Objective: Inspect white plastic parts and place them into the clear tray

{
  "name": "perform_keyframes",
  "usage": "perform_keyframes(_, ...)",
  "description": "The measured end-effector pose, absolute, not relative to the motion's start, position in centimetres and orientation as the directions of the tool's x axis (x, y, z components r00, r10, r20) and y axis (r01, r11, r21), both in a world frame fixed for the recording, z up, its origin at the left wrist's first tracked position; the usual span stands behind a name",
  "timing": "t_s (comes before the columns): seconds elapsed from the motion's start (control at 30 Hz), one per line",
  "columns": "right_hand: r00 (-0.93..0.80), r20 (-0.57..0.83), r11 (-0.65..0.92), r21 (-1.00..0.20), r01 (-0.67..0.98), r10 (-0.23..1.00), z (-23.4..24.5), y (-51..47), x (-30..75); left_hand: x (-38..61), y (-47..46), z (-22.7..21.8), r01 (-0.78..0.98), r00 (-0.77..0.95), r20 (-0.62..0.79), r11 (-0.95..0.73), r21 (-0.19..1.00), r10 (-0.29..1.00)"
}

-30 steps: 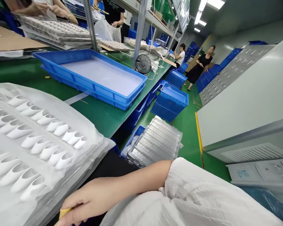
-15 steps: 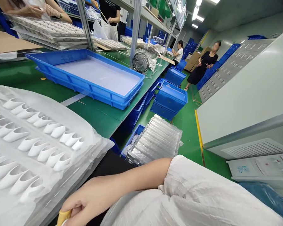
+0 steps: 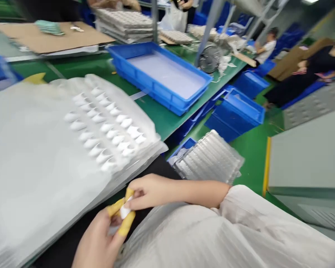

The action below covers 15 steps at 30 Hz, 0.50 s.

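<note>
At the lower centre of the frame, a small, smooth white piece (image 3: 125,211) sits between the left hand (image 3: 97,236) and the right hand (image 3: 150,190). Both grips are closed to a pinch on it, fingertips nearly meeting. Yellow finger covers (image 3: 126,223) sheathe several fingertips. At centre left, hollow, rounded white shells (image 3: 119,140) lie in rows on a stack of thin, pale, soft-edged sheets (image 3: 44,149). Upper centre: a rectangular blue plastic tray (image 3: 167,96) with ribbed walls. Right of centre: translucent, ridged plastic trays (image 3: 212,158).
</note>
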State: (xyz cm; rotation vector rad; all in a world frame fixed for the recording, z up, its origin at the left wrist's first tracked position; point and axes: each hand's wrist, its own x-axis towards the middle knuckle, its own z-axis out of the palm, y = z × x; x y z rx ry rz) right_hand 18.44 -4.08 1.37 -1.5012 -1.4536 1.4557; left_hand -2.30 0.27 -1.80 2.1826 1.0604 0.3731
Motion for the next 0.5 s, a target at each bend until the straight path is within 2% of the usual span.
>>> perform_keyframes(0.1,-0.106,-0.268,-0.232,-0.935,0.268,0.958,0.6,-4.5,17.9,-2.0,-0.6,-1.0,0.573,0.642,-0.073,-0.415,0.707,0.763)
perform_keyframes(0.23,-0.205,-0.363,-0.36,-0.931,0.054,0.909,0.3,-4.5,17.7,-1.8,-1.1,-0.5,0.564,0.623,-0.117,-0.34,0.753,0.773)
perform_keyframes(0.3,-0.193,-0.366,-0.358,-0.931,0.074,0.91,0.5,-4.5,17.5,-1.9,-1.3,-0.4,0.574,0.617,-0.128,-0.333,0.748,0.777)
perform_keyframes(0.4,-0.13,-0.308,-0.281,-0.94,0.193,0.943,0.8,-4.5,17.2,-2.0,-1.5,-0.3,0.58,0.61,-0.124,-0.334,0.743,0.783)
perform_keyframes(0.5,-0.156,-0.345,-0.325,-0.936,0.136,0.926,0.9,-4.4,17.3,-1.9,-1.6,-0.3,0.529,0.593,-0.155,-0.238,0.814,0.79)
